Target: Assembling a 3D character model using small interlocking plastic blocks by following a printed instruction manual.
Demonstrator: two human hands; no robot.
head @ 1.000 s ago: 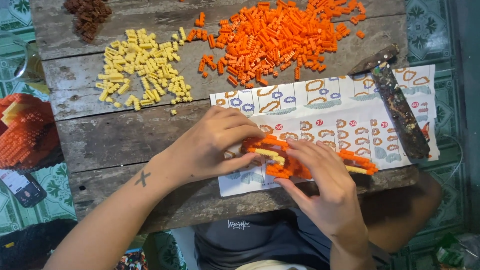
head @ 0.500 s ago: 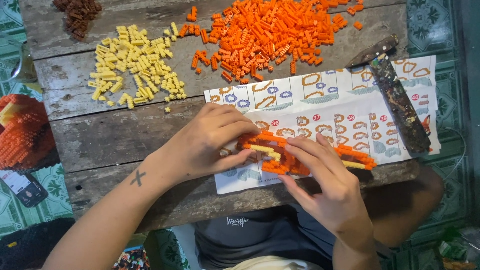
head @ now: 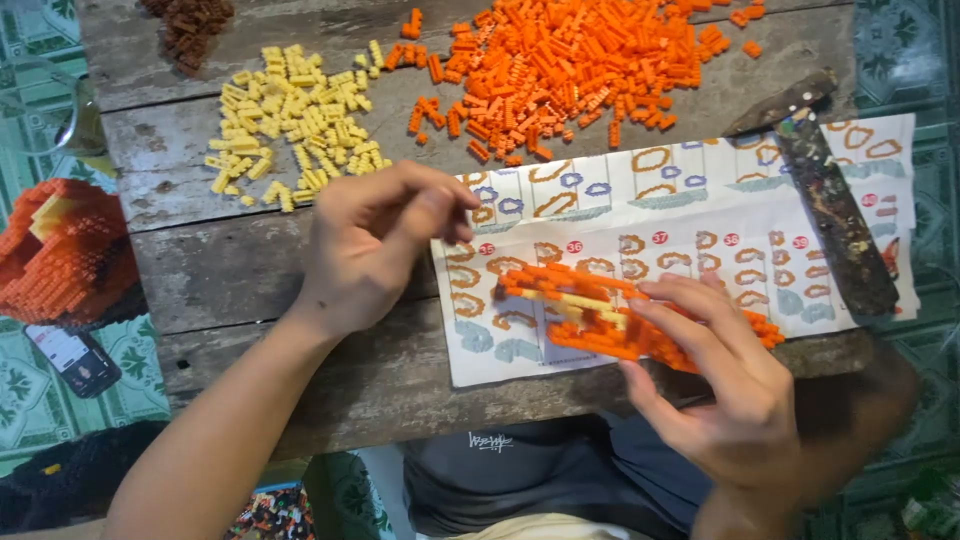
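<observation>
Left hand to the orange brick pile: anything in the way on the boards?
Nothing visible. The left hand hovers over bare wooden table, fingers pinched; the orange brick pile lies just beyond it. The yellow brick pile sits off to the side. The right hand holds the orange model.

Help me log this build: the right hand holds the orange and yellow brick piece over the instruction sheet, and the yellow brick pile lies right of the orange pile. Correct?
Not quite. In the head view the yellow brick pile lies left of the orange pile, not right. The rest stands: the right hand holds the orange and yellow brick piece over the instruction sheet.
</observation>
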